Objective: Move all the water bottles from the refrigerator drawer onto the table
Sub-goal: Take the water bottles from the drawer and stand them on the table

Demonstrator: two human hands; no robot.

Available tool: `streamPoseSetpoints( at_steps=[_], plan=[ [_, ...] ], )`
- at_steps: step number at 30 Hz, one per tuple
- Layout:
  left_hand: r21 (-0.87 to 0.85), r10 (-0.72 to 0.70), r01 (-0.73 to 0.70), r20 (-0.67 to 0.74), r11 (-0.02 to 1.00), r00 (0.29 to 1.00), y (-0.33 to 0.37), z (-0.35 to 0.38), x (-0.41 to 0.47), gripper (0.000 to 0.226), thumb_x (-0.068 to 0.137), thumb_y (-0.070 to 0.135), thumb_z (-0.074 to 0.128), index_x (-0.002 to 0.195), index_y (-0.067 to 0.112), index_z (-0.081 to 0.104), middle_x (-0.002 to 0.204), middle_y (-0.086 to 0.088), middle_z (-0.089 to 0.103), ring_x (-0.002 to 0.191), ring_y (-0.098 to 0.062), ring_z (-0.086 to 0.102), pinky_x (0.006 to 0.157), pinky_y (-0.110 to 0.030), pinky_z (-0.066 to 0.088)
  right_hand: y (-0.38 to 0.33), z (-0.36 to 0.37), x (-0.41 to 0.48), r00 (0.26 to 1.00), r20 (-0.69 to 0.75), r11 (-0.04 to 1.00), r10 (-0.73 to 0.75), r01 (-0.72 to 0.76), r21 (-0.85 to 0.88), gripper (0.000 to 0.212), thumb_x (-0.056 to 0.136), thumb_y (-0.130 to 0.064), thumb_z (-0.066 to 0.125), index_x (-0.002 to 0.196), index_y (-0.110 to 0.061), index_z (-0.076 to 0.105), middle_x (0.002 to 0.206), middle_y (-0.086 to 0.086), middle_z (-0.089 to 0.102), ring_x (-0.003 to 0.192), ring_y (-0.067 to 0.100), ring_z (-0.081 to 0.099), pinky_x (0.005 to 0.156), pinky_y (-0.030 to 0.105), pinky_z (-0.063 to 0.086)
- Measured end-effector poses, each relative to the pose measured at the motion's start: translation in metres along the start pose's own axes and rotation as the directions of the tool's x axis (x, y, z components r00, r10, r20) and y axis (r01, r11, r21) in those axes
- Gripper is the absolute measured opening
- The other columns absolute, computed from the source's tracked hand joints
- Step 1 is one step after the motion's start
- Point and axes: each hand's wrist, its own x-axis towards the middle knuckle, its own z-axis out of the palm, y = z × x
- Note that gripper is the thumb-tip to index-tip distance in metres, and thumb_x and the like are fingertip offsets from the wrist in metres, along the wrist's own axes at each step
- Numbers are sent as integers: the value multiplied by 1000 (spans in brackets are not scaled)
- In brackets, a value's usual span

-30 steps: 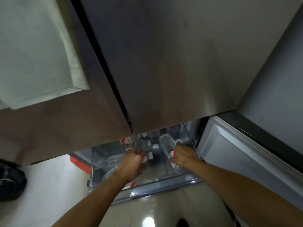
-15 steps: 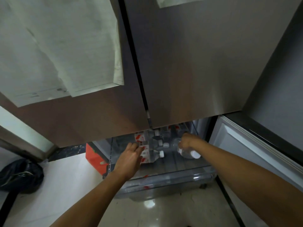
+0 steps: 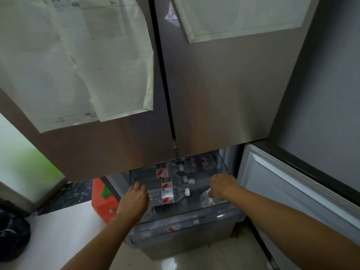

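The right hand has its grip closed around a bottle at the right side of the open drawer. The left hand curls at the base of another bottle lying on its side with its white cap to the right; whether that grip is closed on it I cannot tell. More bottles with red-and-white labels lie behind, further back in the same drawer, under the fridge doors.

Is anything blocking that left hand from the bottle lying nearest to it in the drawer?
Nothing visible. The left hand sits right at the base end of the lying bottle inside the open drawer, with no other bottle between them.
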Motion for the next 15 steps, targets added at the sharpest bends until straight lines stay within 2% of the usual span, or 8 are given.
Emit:
streamPoseSetpoints(
  at_steps=[3,5,10,13,15],
  plan=[
    [-40,-88,87,-15,995,996,-4,4,-5,26,97,34,42,113,15,49,109,-9,53,78,-21,62,71,-34,56,-2,11,-11,984,-180,999,3,6,51,43,87,-47,57,107,-10,63,110,9,65,98,25,62,72,30,45],
    [-32,-93,92,-17,995,996,-2,5,-6,27,96,38,42,111,16,48,105,-7,55,76,-21,62,69,-35,56,-6,16,-21,957,-289,995,4,24,95,44,91,-44,55,112,-6,57,111,13,63,100,28,61,71,31,42],
    [-48,-68,65,-68,997,995,9,-17,-7,18,94,29,47,101,13,49,103,-10,55,72,-27,60,67,-40,53,-11,-1,-31,892,-445,992,-74,113,61,29,97,-30,47,110,-4,52,109,16,61,90,36,62,64,37,41],
    [-58,-115,108,-152,992,982,8,-48,-11,18,93,32,48,97,15,49,102,-8,55,73,-29,61,66,-41,53,-20,-25,-39,825,-541,981,-167,196,-4,29,98,-32,45,108,-7,56,112,13,54,88,37,61,65,39,43],
    [-80,-144,129,-222,988,964,11,-73,-18,17,93,35,49,96,18,50,100,-4,54,71,-22,59,65,-35,53,-31,-42,-47,754,-613,967,-236,247,-69,27,97,-33,46,104,-10,58,109,10,55,84,37,62,63,39,42]
  ],
)
